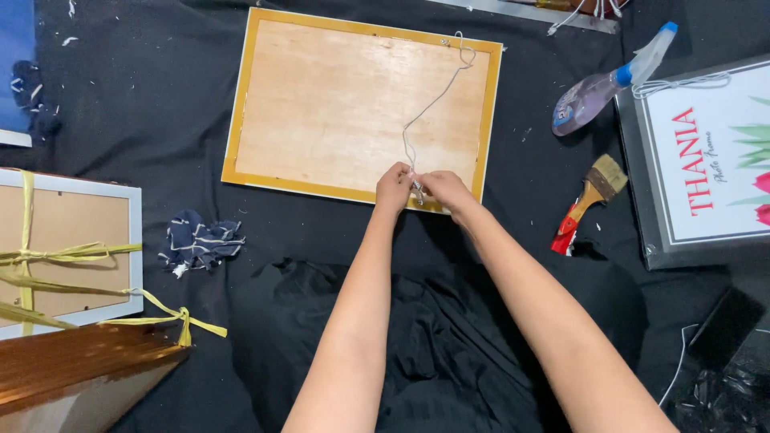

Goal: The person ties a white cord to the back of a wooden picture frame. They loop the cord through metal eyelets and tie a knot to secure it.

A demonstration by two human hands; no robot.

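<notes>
Your left hand (394, 187) and right hand (443, 189) pinch the string (433, 104) together at the picture frame's (353, 104) near edge; the string runs away to its far right corner.

Where the left hand (393, 188) and right hand (443, 189) met over the frame's (241, 104) near edge, the fingertips hid the end of the white string (433, 103), and its fastening could not be made out. The picture's edges cut off a tied frame (135, 232) at left, a wrapped frame (634, 168) at right and a metal strip (553, 14) at top. A dark object (726, 325) at lower right stayed unidentifiable.
</notes>
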